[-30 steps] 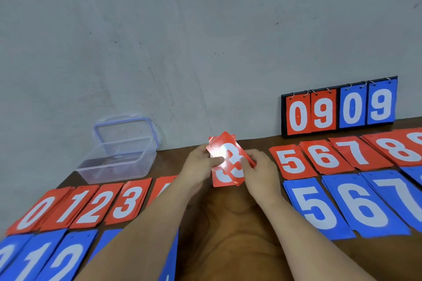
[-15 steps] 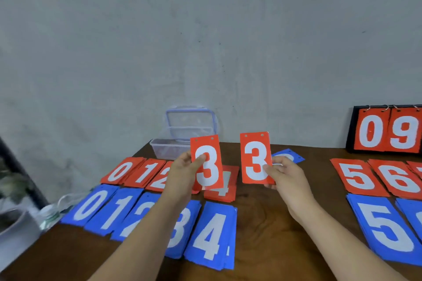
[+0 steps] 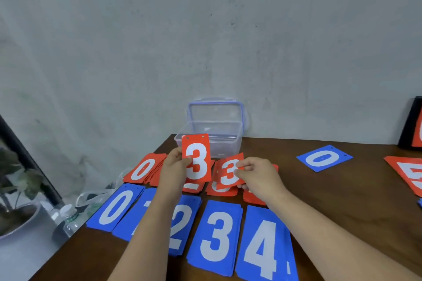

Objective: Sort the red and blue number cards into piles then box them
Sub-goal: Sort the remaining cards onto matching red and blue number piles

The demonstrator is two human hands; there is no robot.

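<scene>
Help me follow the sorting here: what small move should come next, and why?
Probably lower the red 3 card in the right hand onto the red pile beneath it and let go. It hangs tilted, low over that pile, behind the blue 3 pile; the left hand holds a second red 3 upright.

The raised card (image 3: 196, 159) in the left hand (image 3: 174, 165) is showing a white 3 on bright red. The tilted card (image 3: 229, 172) in the right hand (image 3: 258, 174) is showing the same red and white 3. Along the counter's (image 3: 342, 201) near edge, the blue piles (image 3: 215, 237) are displaying white numerals 0, 2, 3 and 4. Behind them, the red piles (image 3: 143, 169) are showing a white 0. A lone blue card (image 3: 324, 158) is carrying a white 0. The counter is showing dark brown wood grain. The box (image 3: 226, 143) at the far edge is looking clear, with a lilac-blue rim. The wall (image 3: 205, 41) is showing mottled grey.
</scene>
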